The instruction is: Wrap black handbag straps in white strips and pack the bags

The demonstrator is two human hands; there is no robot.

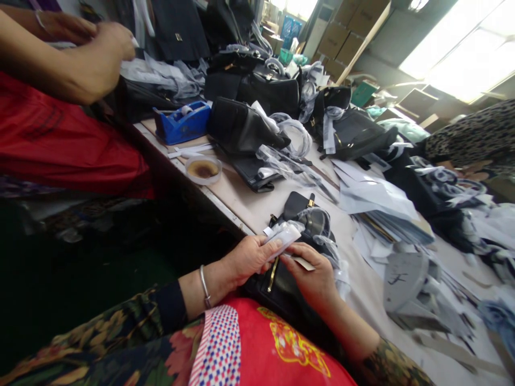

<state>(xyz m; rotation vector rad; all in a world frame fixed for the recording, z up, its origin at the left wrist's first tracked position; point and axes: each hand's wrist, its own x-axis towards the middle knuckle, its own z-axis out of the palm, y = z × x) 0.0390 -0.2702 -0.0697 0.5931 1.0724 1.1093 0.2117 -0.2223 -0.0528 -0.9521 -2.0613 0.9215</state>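
Note:
Both my hands are close together over a black handbag (295,287) with a gold zipper, at the table's near edge. My left hand (247,260) is closed round a strip wrapped in whitish plastic (285,235), its thumb pressed along the top; what lies inside the wrap is hard to make out. My right hand (316,271) pinches a small cream-coloured piece of card (303,263) between thumb and fingers, just right of the left hand. Beyond them, plastic-wrapped handles (317,217) lie over the bag's upper part, near a gold clasp (311,200).
A blue tape dispenser (183,122) and a round dish of brown stuff (203,169) stand along the table edge. Several black bags (245,126) fill the far side. Stacked sheets (378,198) lie at right. A co-worker's arms (80,64) work at upper left.

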